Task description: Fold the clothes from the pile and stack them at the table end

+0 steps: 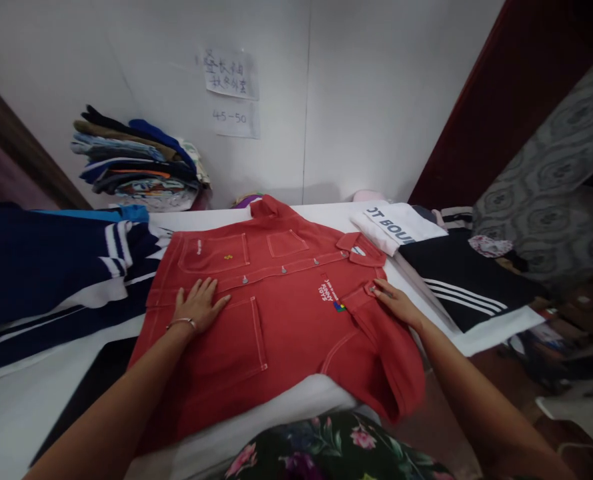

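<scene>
A red button-up jacket [291, 320] with white stitching lies spread out on the white table [16, 413], front side up, its collar toward the right. My left hand [197, 308], a bracelet at its wrist, rests flat on the jacket near the hem, fingers spread beside the button strip. At the shoulder below the collar, my right hand [392, 300] touches the cloth with its fingertips near a small button; whether they pinch the fabric is hard to make out. The near sleeve hangs over the table's front edge.
Navy garments with white stripes [41, 267] lie at left. A folded clothes stack [141, 160] stands behind. At right are a white printed garment [401, 223] and black striped clothing [466, 277]. Handwritten paper notes [232, 77] hang on the wall.
</scene>
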`<action>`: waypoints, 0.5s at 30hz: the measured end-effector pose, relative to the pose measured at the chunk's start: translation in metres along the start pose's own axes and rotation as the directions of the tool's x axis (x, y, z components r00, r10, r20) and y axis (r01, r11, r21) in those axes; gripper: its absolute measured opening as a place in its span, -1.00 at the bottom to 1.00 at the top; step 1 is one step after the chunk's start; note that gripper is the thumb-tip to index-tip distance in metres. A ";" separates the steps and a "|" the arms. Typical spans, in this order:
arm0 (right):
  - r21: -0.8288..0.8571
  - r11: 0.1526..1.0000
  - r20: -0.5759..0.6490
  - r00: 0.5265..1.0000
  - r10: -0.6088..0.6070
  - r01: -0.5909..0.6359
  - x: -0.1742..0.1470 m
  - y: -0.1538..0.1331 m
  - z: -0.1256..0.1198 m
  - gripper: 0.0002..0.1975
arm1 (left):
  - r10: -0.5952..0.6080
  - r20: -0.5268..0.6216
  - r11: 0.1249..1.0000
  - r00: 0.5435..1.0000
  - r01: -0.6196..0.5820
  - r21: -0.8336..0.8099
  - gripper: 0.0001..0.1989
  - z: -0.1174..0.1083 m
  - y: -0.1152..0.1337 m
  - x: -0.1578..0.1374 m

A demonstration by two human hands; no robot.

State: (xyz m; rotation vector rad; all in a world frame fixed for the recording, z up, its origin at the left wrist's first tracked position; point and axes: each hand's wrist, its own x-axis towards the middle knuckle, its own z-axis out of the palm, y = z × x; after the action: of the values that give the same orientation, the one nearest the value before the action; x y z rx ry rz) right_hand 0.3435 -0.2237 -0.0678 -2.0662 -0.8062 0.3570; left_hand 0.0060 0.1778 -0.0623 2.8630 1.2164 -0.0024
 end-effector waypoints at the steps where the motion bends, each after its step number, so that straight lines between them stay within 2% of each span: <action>1: -0.022 1.000 -0.032 0.999 -0.001 0.000 -0.014 0.002 -0.001 -0.41 | 0.003 -0.006 1.000 1.000 -0.003 -0.003 -0.25 0.001 -0.001 0.001; 5: 0.021 1.000 -0.064 0.998 0.024 -0.023 -0.058 0.004 -0.001 -0.40 | -0.008 0.006 1.000 1.000 0.008 0.010 -0.24 -0.001 0.002 0.002; 8: 0.067 0.998 -0.057 0.998 0.015 -0.011 -0.077 0.003 0.002 -0.43 | -0.036 0.027 0.999 0.999 0.036 0.013 -0.22 -0.003 0.011 -0.006; 12: -0.028 0.999 -0.100 0.995 -0.026 0.024 -0.083 0.001 0.000 -0.42 | 0.005 0.057 1.000 0.998 -0.006 0.020 -0.21 -0.001 0.024 -0.032; 15: -0.138 0.989 -0.145 0.989 0.040 -0.060 -0.078 0.002 -0.006 -0.39 | 0.052 0.078 0.998 0.996 -0.054 0.027 -0.26 0.003 0.029 -0.057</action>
State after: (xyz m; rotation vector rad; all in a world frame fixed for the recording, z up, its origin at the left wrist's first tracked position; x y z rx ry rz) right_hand 0.2888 -0.2801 -0.0687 -2.2197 -0.7123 0.1822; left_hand -0.0126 0.1160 -0.0632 2.8899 1.1359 -0.1291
